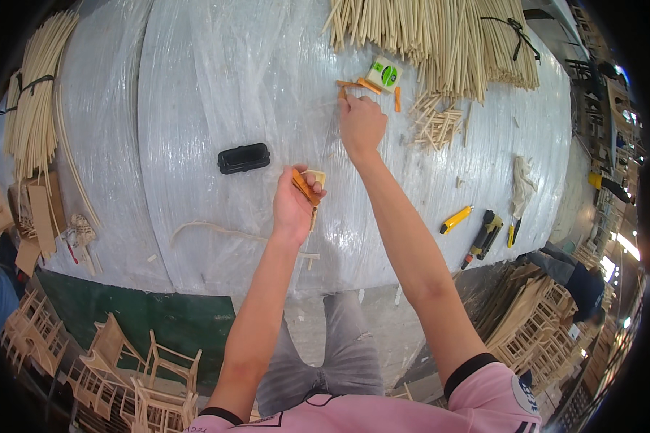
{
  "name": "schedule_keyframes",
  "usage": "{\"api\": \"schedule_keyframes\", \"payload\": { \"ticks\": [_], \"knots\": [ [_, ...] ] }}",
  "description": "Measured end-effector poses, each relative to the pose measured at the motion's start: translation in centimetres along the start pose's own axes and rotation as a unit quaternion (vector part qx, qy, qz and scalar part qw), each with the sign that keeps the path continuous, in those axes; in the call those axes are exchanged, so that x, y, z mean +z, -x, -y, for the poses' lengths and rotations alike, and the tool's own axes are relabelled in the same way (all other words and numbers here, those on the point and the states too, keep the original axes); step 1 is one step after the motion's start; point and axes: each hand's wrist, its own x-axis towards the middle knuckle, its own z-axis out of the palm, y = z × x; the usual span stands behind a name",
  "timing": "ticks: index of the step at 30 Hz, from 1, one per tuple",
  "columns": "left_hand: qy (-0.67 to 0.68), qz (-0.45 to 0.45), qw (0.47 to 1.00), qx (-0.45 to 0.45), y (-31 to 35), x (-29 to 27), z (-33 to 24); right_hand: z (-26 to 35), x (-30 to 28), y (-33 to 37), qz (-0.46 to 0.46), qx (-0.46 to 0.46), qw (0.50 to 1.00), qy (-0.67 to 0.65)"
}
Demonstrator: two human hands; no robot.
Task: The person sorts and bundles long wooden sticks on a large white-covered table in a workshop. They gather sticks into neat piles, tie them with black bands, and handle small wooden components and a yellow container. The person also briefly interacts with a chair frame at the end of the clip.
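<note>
My left hand (292,209) is closed around a small orange strip (305,186), just left of the middle of the plastic-wrapped table (209,195). A pale yellow piece (318,175) shows behind its fingers. Farther away, my right hand (363,124) reaches down with its fingers pinched at another orange strip (342,92); the fingertips are partly hidden by the hand. Close by lie two more orange strips, one (370,86) against a small white and green box (384,74) and one (397,99) right of it. A black oblong tray (244,158) sits left of my hands.
Bundles of thin wooden rods lie at the far right (440,43) and far left (40,94). Short dowels (435,121) are heaped nearby. At right are a yellow utility knife (456,219), a black power tool (483,238) and a cloth (523,184). Wooden chair frames (141,368) stand below left.
</note>
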Motion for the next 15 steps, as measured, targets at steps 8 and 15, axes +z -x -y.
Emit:
{"api": "schedule_keyframes", "payload": {
  "ticks": [8, 15],
  "knots": [
    [-0.01, 0.022, 1.0, 0.005, 0.6, 0.4, 0.0, 0.0, 0.0, 0.1, 0.003, 0.058, 0.997, -0.055],
    [-0.004, 0.04, 0.999, 0.002, 0.2, -0.1, 0.1, -0.2, -2.8, -0.6, 0.016, 0.153, 0.964, -0.219]
  ]
}}
